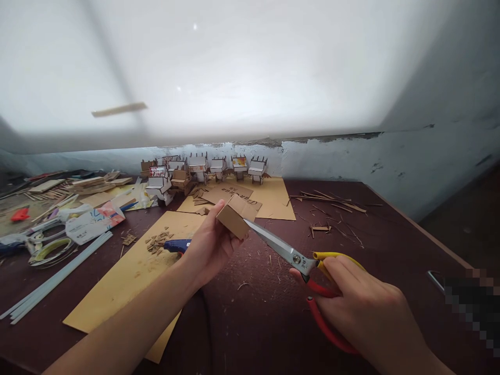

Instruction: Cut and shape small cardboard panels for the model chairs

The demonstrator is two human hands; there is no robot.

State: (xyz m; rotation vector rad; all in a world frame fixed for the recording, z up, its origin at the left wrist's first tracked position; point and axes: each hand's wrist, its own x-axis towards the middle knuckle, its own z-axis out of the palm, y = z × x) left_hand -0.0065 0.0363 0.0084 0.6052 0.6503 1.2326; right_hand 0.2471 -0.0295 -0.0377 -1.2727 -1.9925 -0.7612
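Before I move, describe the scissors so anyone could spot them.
Start at the dark table, then the right hand over it. It holds the scissors, blades pointing at the cardboard box in the left hand. Red and yellow handles set them apart from the plain brown box.

A small, folded brown cardboard box (pixel 233 220) is tilting in mid-air. Red-and-yellow-handled scissors (pixel 287 253) are pointing up-left toward its edge.

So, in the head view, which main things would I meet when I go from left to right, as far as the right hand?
Red object → white printed piece → blue glue gun → left hand → folded cardboard piece → scissor blades → right hand.
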